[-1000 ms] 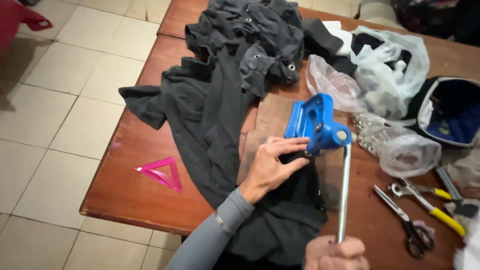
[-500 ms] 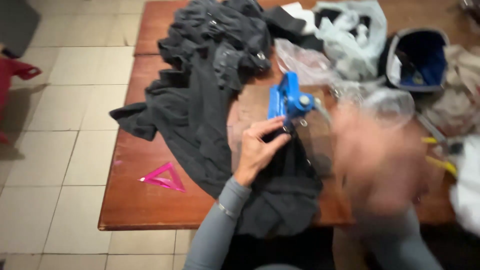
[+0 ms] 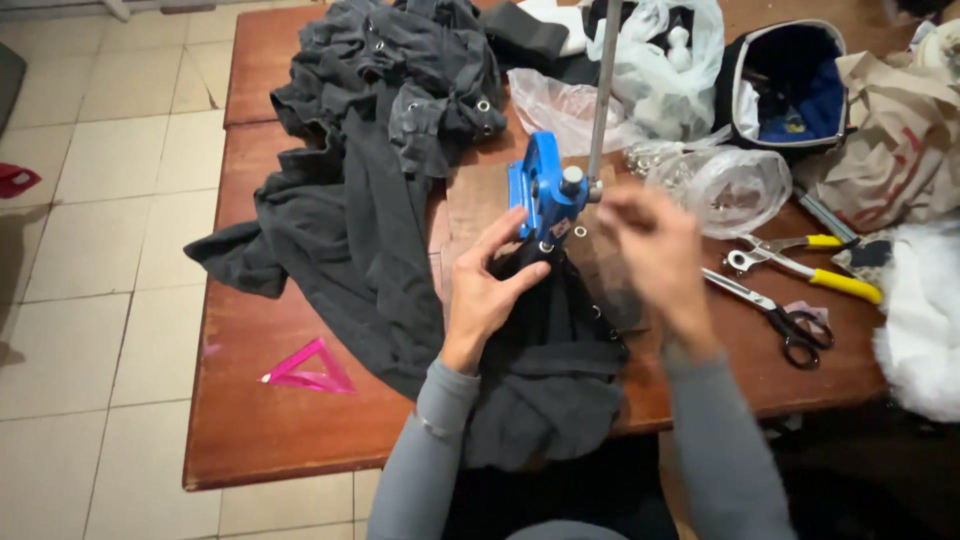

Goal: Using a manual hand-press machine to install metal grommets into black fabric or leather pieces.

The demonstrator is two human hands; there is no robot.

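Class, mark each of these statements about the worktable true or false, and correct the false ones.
1. The left hand holds dark cloth under the blue press. True.
2. The press's lever points down at the person. False: it stands upward, away from the person.
3. A pink triangle lies on the table, left of the cloth. True.
4. The scissors are in the right hand. False: they lie on the table, right of that blurred hand.
5. The blue-lined bag is zipped shut. False: it gapes open.
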